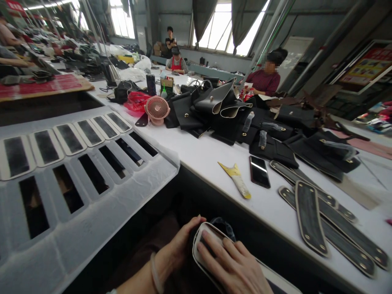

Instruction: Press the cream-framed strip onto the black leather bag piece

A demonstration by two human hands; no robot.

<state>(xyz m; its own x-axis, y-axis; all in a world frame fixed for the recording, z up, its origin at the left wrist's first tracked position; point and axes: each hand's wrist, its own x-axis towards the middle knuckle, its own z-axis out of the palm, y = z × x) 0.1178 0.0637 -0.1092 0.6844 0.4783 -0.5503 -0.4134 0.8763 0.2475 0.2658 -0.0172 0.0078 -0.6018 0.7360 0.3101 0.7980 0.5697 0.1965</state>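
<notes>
In front of me, below the table edge, a black bag with a pale-edged, rounded panel (200,255) faces up. My left hand (179,241) is closed around its near-left end, the thumb side along the rim; its lower fingers are hidden. My right hand (231,263) lies over the panel with its fingers stretched out flat, pressing on the pale surface. Just behind the panel's end shows a plastic-wrapped loop (225,225). On the table beyond lie a yellow-and-white scraper-like tool (235,179) and a phone (259,171).
Several dark straps (310,216) with pale edges lie at right. Black bags (214,110) are heaped behind, beside a pink fan (157,109). At left, pale-framed panels (69,139) rest in a row on a slotted, sheet-covered table (101,216). Co-workers (268,75) sit farther back.
</notes>
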